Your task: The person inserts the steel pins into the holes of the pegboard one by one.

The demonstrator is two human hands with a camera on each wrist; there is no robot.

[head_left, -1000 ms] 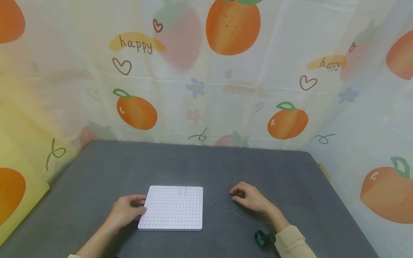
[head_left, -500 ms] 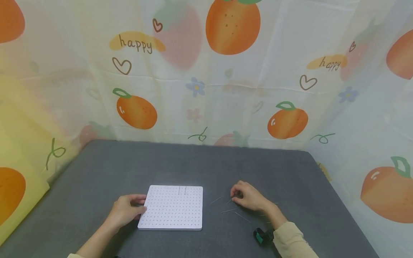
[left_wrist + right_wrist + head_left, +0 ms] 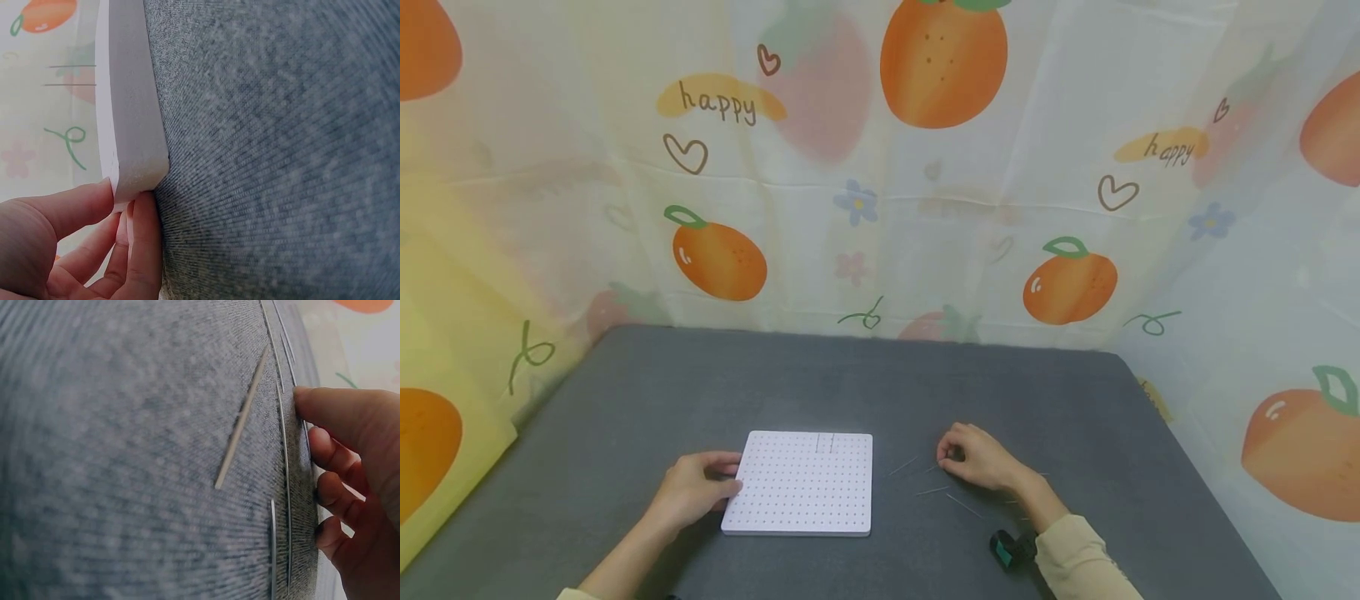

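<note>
Pegboard [image 3: 797, 487] | left fingers [image 3: 145, 244] pinch its edge | right fingers [image 3: 339, 455] curled, apparently pinching a thin rod [image 3: 307, 436]

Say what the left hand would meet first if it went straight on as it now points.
The white perforated board: the left hand grips its left edge, so going on would likely push it rightward.

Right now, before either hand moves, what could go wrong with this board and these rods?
Loose rods lie scattered around the right hand, so working among them might nudge or roll some away. The left hand holds the white board by its left edge, so a push elsewhere might shift it. Two upright rods stand near its far edge; a brushing finger could knock them.
</note>
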